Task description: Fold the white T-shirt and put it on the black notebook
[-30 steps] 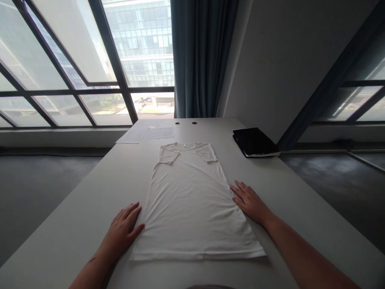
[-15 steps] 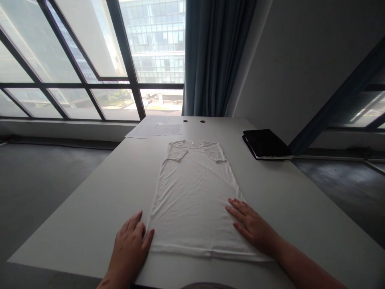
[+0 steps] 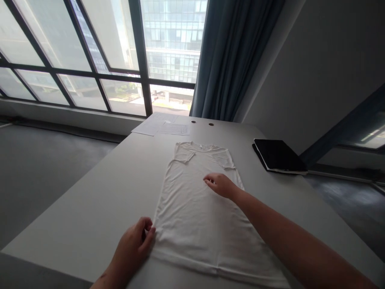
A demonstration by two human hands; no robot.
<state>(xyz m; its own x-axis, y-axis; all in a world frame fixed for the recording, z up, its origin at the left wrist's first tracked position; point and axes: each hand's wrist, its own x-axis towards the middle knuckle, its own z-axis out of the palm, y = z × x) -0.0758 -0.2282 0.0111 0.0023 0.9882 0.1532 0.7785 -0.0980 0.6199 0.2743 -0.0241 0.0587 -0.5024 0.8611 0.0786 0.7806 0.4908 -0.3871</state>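
Farthest left, a grey floor (image 3: 45, 172) runs below a wide window (image 3: 61, 36) with dark bars, through which a glass-fronted building shows in bright daylight. From there a white table (image 3: 114, 196) fills the middle of the view, its far end narrowing towards the window. At the near side, the person's left hand (image 3: 129, 247) lies low over the table, its fingers bent inward and the thumb tip close to the bent forefinger, right at the left edge of a white shirt (image 3: 186, 212), near the hem. Whether these fingers have hold of any cloth cannot be told. Past this hand, at the table's far left corner, lie some papers (image 3: 174, 128), overlapping and flat. The shirt is spread along the middle of the table, neckline away from the person, hem near them, both short sleeves folded in over the front, with fine creases across the body. Over its upper chest is the right hand (image 3: 221, 185), its forearm crossing the shirt's right side; the fingers are curled, thumb near forefinger with a small gap, and any grip on the cloth cannot be made out. Behind hangs a blue curtain (image 3: 231, 60). On the right of the table lies a black folder (image 3: 279, 154), well apart from the shirt, before a shadowed wall (image 3: 331, 60).
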